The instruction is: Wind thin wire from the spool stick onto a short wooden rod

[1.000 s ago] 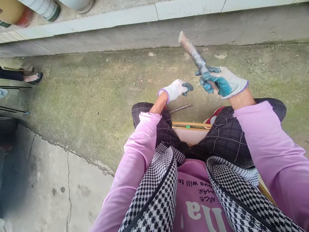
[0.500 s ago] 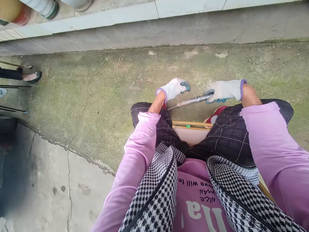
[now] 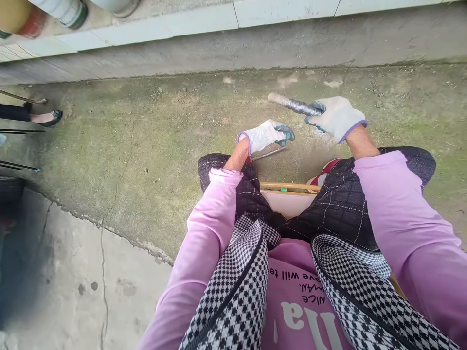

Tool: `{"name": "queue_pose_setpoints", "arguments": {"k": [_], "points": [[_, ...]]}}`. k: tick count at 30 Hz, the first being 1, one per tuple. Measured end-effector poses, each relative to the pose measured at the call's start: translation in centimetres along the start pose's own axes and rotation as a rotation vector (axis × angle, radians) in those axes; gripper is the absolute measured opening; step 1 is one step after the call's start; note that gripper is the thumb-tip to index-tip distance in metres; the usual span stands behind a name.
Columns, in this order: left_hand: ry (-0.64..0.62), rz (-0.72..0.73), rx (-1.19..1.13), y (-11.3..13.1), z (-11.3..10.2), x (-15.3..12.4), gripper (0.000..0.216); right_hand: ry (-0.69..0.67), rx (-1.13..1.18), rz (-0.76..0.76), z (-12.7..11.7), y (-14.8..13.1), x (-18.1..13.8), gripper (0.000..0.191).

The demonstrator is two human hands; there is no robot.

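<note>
My right hand (image 3: 337, 116), in a white glove with a grey-blue palm, grips one end of a short stick wound with silver wire (image 3: 297, 105). The stick's bare pale end points left, above the concrete ground. Lower and to the left, my left hand (image 3: 268, 135), gloved alike, has its fingers curled in a pinch; what lies between them is too small to make out. Just below that hand a thin metal rod (image 3: 269, 154) runs out from beside my left knee. I cannot tell whether the hand touches it.
A pale board with a wooden edge (image 3: 290, 187) is between my knees, beside a red and white shoe (image 3: 324, 175). Ahead runs a tiled ledge (image 3: 204, 22) with several containers (image 3: 69, 12). At far left show another person's foot (image 3: 51, 118) and dark thin legs of something.
My right hand has lifted the wire-wound stick up and away from me, so it now tilts up to the left. The thin rod's end is now uncovered. My left hand has barely shifted right.
</note>
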State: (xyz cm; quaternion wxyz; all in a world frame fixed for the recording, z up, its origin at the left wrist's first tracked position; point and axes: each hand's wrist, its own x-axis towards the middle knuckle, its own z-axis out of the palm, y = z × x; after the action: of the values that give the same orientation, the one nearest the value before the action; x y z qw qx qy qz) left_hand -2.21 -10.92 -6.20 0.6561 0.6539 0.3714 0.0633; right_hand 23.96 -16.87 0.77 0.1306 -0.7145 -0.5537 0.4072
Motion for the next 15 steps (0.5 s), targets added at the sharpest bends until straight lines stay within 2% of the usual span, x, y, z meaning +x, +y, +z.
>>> {"name": "queue_pose_setpoints", "arguments": {"k": [3, 6, 10, 15], "points": [[0.097, -0.052, 0.097, 0.0, -0.7, 0.0, 0.008, -0.096, -0.308, -0.010, 0.3, 1.1, 1.0, 0.044], [0.175, -0.051, 0.184, -0.4, -1.3, 0.1, 0.014, -0.275, -0.401, 0.001, 0.5, 2.5, 1.0, 0.041], [0.179, -0.014, 0.134, -0.7, -1.5, 0.1, 0.008, -0.482, -0.265, -0.012, 0.2, 3.4, -0.3, 0.041], [0.102, 0.011, -0.038, 0.6, -1.5, 0.0, 0.003, -0.514, 0.111, -0.092, -1.1, 1.8, -2.2, 0.046]]}}
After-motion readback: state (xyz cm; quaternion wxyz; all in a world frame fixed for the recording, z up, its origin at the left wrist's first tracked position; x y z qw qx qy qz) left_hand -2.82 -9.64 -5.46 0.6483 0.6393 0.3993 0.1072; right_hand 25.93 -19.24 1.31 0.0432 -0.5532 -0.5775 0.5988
